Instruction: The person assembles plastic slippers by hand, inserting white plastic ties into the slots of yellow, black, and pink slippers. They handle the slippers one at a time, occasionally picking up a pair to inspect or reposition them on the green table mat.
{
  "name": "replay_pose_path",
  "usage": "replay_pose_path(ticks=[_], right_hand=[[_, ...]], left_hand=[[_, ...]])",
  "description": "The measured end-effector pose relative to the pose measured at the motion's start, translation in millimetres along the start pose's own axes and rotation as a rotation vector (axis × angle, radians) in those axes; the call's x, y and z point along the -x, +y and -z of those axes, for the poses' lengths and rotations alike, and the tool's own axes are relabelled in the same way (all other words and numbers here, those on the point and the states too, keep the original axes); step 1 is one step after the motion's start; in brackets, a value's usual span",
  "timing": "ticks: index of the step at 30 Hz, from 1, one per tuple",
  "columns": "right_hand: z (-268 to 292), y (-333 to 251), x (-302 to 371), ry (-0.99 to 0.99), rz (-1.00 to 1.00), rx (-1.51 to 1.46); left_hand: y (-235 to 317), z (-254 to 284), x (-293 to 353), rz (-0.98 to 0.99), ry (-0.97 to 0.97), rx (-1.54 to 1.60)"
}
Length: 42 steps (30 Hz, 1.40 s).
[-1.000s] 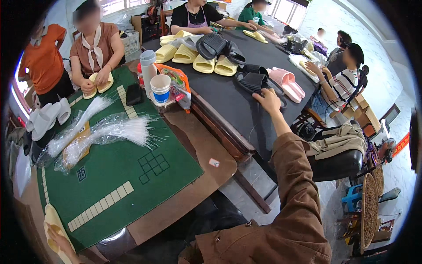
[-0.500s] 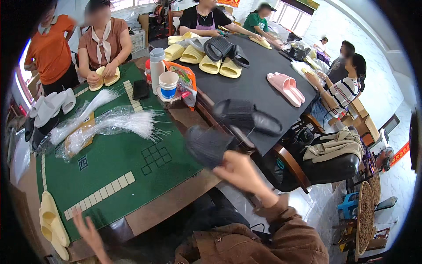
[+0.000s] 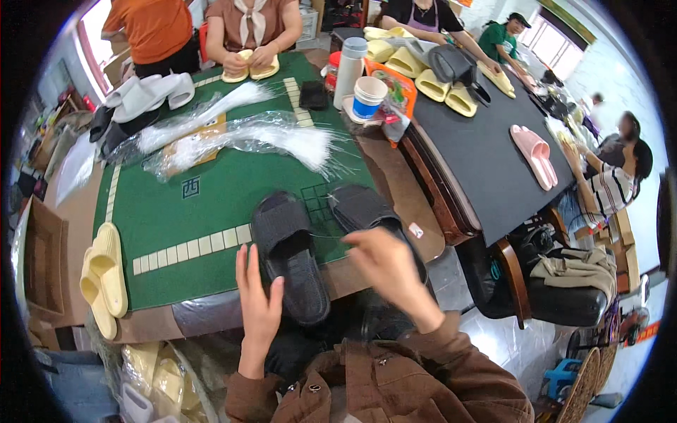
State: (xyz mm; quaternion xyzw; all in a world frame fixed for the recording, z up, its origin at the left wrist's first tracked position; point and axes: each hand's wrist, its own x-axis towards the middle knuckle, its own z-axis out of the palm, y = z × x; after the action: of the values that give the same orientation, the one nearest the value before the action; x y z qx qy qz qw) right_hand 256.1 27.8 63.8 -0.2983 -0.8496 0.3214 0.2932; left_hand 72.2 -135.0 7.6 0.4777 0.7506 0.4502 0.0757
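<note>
Two black slippers lie side by side at the near edge of the green-topped table. My left hand point(image 3: 260, 299) is open, its fingers stretched along the outer side of the left black slipper point(image 3: 293, 257). Above the right black slipper point(image 3: 363, 208), my right hand point(image 3: 395, 275) is partly blurred, its fingertips drawn together in a pinch. It covers part of that slipper. A thin strand runs between the two slippers, ending close to my right fingertips; whether they grip it is hard to see.
Bundles of white plastic ties point(image 3: 282, 141) lie on the green mat point(image 3: 233, 204). Yellow slippers point(image 3: 106, 275) rest at the left edge. A cup point(image 3: 368, 99) and a flask point(image 3: 350, 70) stand farther back. The dark table point(image 3: 472, 148) holds more slippers; co-workers sit around.
The black slippers have come from the right, where my right hand held one raised, down onto the near table edge. My left hand has moved right to them. The view has shifted left.
</note>
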Motion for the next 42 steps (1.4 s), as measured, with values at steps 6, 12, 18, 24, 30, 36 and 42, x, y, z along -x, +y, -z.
replay_pose_path(ticks=[6,12,18,24,30,36,42], right_hand=[[49.4,97.3,-2.9,0.039,-0.105,0.56],[-13.4,94.4,-8.3,-0.105,-0.133,0.615],[-63.0,34.1,-9.6,-0.263,-0.017,0.349],[-27.1,36.7,-51.0,-0.289,-0.081,-0.18],[-47.4,53.7,-137.5,-0.253,0.244,-0.026],[-101.7,36.8,-159.1,-0.571,0.115,0.158],[-113.7,32.8,-176.7,-0.729,0.133,0.235]], left_hand=[[20.1,-33.0,-28.5,-0.156,-0.02,-0.257],[6.1,-40.0,-33.4,-0.126,-0.034,-0.062],[-18.0,-0.6,-34.8,-0.114,0.137,-0.283],[-16.6,3.3,-24.7,-0.096,0.121,-0.398],[1.0,-17.0,-22.9,-0.051,0.16,-0.457],[21.7,-31.1,-22.9,0.062,0.123,-0.544],[14.0,-38.5,-23.6,-0.001,0.127,-0.538]])
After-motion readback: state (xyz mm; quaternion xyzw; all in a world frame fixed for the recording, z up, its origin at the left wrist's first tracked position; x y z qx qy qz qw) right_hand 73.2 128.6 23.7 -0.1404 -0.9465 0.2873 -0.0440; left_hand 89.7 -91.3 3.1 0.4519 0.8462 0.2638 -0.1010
